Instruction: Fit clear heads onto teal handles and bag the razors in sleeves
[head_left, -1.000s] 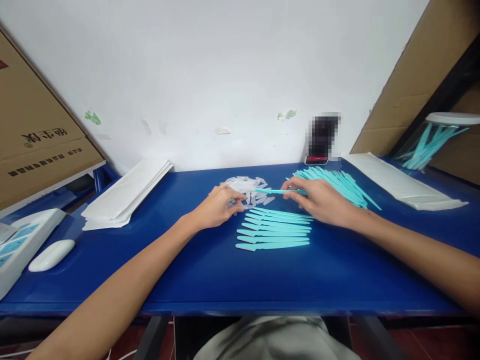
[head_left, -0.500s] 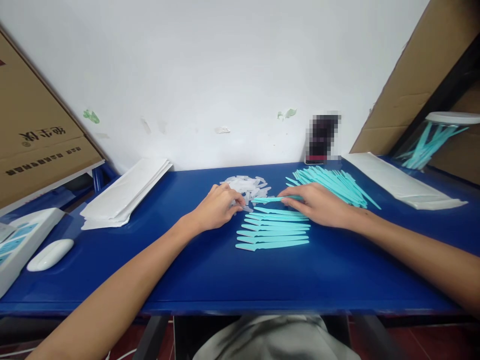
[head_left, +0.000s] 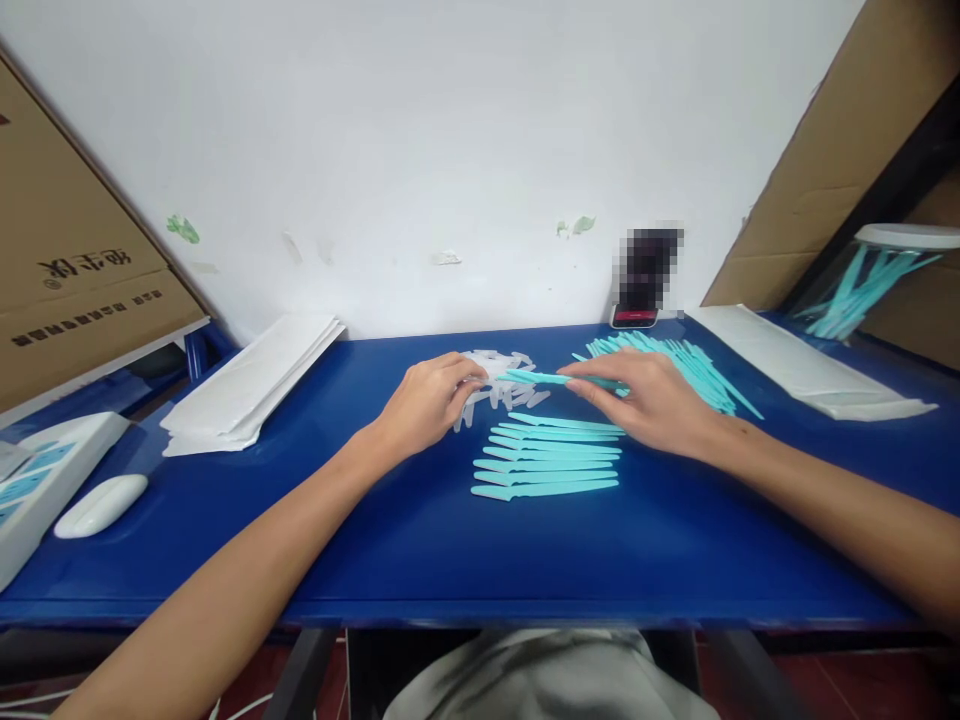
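The person's right hand (head_left: pixel 649 395) pinches a slim turquoise stick (head_left: pixel 551 379) between thumb and fingers; whether it is a single piece or several pressed together is hard to tell. The stick is held near the translucent pile, its long axis running side to side, almost level, and its free end pointing left toward the other hand. The left hand (head_left: pixel 431 400) has its thumb and fingertips drawn together at the edge of a heap of small, translucent, elongated pieces (head_left: pixel 521 395); whether they grip one cannot be told.

On the smooth, glossy blue tabletop (head_left: pixel 525 560), about seven matte turquoise sticks (head_left: pixel 559 490) lie in a roughly parallel row, notched ends to the left and tapering ends to the right. Behind the right hand is a loose pile of similar sticks (head_left: pixel 701 375), too many to count. One lidded, clear-walled jar (head_left: pixel 904 237) holds several more.
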